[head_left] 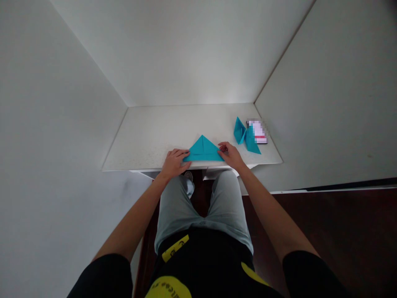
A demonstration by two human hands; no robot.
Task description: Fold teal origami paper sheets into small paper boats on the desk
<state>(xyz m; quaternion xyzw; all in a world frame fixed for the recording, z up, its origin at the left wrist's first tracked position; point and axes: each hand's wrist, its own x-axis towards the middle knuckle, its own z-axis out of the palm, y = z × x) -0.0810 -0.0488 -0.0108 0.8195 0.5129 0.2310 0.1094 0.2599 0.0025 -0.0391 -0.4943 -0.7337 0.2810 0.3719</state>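
A sheet of blue paper (203, 150), folded into a triangle with a band along its lower edge, lies at the front of the white tabletop (161, 128). At its left corner is my left hand (175, 162), the fingers over the paper and the thumb by the lower edge. My right hand (231, 155) pinches the opposite corner between thumb and fingertips. A crease runs down from the peak. To the right stands a finished-looking blue origami piece (240, 131) with pointed ends, apart from both hands.
A phone (262, 134), its screen blurred out, lies behind the origami piece near the right wall (328, 103). White walls enclose the tabletop at the left, back and right. My knees are below its front edge, above a dark red floor (341, 231).
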